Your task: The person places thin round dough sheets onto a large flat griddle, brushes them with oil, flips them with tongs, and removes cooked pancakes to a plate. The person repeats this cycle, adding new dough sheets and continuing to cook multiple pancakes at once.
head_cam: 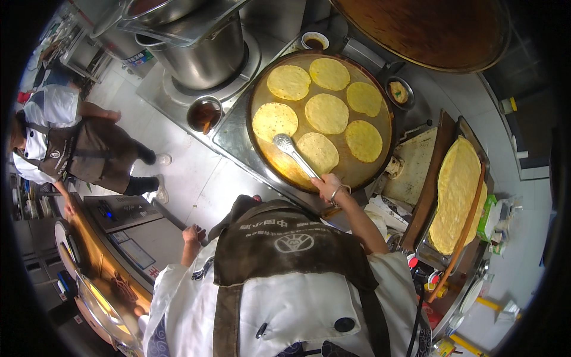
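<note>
My right hand (331,188) grips the handle end of metal tongs (298,156) over the near side of a round griddle (272,163). The perforated head of the tongs rests at the lower edge of a yellow flatbread (275,121), beside another flatbread (317,153) that the tongs' arms partly cover. Several more round flatbreads, such as the middle one (327,113), lie spread over the griddle. By my left side, my left hand (193,234) hangs with fingers curled, away from the griddle; nothing shows in it.
A steel stockpot (200,53) and a pot of dark liquid (204,114) stand left. The raised griddle lid (428,26) overhangs the back. At right, a tray (430,245) holds large flatbreads (457,196) beside a wooden rolling pin (466,223). Another person (84,138) stands by a wooden counter (91,232).
</note>
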Demonstrator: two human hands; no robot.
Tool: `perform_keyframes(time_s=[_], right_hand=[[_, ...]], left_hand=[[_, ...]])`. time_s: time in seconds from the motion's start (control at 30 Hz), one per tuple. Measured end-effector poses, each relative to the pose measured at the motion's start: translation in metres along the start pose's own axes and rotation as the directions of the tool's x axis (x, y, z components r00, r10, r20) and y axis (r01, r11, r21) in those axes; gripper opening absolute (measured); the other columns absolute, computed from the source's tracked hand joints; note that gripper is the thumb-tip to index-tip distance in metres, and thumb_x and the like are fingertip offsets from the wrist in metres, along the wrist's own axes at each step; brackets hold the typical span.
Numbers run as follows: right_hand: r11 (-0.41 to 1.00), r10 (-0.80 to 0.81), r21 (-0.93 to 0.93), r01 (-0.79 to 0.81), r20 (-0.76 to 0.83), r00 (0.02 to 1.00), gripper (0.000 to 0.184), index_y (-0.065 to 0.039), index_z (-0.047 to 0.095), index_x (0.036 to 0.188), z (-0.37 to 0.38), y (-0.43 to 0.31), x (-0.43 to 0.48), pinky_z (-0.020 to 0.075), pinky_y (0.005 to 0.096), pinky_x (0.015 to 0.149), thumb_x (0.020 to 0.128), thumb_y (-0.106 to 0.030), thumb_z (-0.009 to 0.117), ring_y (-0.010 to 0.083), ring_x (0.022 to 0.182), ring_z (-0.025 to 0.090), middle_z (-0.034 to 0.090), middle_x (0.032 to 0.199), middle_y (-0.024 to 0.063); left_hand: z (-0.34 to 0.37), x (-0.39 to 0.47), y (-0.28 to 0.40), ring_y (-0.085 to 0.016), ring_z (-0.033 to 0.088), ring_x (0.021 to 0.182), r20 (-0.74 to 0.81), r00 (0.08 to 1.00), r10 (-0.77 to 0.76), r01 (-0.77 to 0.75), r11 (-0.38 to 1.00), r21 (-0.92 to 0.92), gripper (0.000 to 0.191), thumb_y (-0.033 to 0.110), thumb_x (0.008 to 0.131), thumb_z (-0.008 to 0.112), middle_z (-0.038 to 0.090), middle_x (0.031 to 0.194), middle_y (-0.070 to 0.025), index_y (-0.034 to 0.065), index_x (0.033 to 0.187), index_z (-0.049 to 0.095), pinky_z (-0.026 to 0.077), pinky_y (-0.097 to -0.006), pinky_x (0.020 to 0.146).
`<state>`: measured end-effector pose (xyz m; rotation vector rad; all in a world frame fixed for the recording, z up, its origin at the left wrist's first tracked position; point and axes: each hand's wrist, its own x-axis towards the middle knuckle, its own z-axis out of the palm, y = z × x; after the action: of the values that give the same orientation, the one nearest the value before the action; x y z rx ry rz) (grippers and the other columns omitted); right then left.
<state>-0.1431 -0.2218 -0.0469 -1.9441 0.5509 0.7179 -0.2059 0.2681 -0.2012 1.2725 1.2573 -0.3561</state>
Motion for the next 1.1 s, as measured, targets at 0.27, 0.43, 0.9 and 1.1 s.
perform_keyframes(time_s=[0.27,0.43,0.9,1.1], right_hand=[[0.994,0.11,-0.003,-0.11,0.054,0.992,0.036,-0.001,0.05,0.076,-0.003,0.0,0.01,0.0348,0.0264,0.033,0.084,-0.036,0.048,0.0107,0.035,0.043,0.048,0.05,0.0046],[1.0,0.012,-0.02,-0.011,0.064,0.998,0.039,-0.001,0.049,0.077,0.004,-0.017,0.021,0.0342,0.0275,0.032,0.084,-0.039,0.048,0.0132,0.035,0.042,0.049,0.052,0.0063],[0.994,0.095,0.063,-0.094,-0.014,0.995,0.041,-0.002,0.049,0.08,0.006,-0.018,0.054,0.0364,0.0278,0.034,0.085,-0.043,0.043,0.0131,0.035,0.043,0.049,0.053,0.0057],[0.985,0.012,0.172,0.002,-0.08,0.997,0.04,-0.003,0.049,0.076,0.009,-0.043,0.057,0.0329,0.0276,0.032,0.084,-0.042,0.047,0.0125,0.035,0.042,0.045,0.047,0.0044]], left_hand=[[-0.023,0.031,-0.014,-0.028,0.061,0.062,0.069,0.996,0.048,-0.043,0.996,-0.077,0.018,0.014,0.08,0.048,0.056,0.079,-0.0124,-0.0015,0.089,0.05,0.05,-0.0332,0.048],[0.004,0.004,0.017,-0.028,0.061,0.065,0.044,0.997,0.066,-0.066,0.998,0.008,0.023,0.015,0.08,0.048,0.056,0.083,-0.0132,-0.0039,0.093,0.049,0.05,-0.0337,0.051],[-0.036,0.029,0.002,-0.025,0.058,0.052,0.049,0.997,0.062,-0.058,0.994,-0.093,0.01,0.011,0.077,0.048,0.053,0.064,-0.0097,0.0012,0.074,0.049,0.046,-0.0317,0.04],[-0.024,0.006,0.021,-0.024,0.056,0.051,-0.08,0.992,0.096,-0.103,0.991,-0.089,0.01,0.01,0.078,0.047,0.052,0.062,-0.0086,0.0017,0.072,0.049,0.044,-0.0298,0.04]])
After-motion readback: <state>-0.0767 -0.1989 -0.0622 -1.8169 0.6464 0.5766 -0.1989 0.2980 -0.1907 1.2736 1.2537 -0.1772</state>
